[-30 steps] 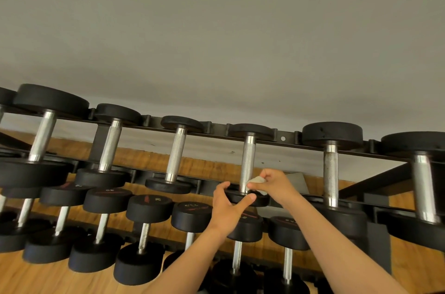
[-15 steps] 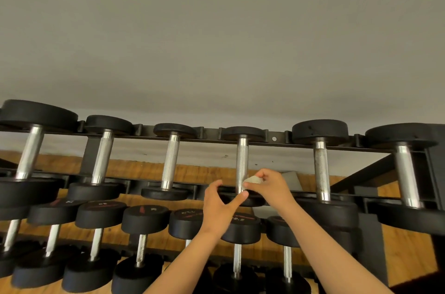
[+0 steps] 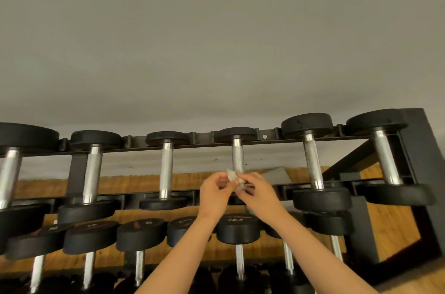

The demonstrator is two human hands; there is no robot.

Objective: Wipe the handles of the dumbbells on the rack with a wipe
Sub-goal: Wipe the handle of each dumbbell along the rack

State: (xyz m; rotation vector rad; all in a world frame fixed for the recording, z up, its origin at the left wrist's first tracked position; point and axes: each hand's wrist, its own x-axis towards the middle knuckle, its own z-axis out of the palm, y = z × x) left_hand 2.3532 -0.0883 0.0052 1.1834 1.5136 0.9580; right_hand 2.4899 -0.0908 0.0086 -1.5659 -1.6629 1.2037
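At the top tier of a dumbbell rack (image 3: 277, 136), a person's left hand (image 3: 214, 193) and right hand (image 3: 260, 195) are pinching a crumpled wipe (image 3: 233, 177) between them. Doing this step well is likely meaning wrapping the wipe round the steel handle (image 3: 237, 155) and running it along the whole bare length. The wipe is sitting at the hands' 12 o'clock, the left hand at its 9 and the right at its 3, just before the handle's lower end, contact being unclear
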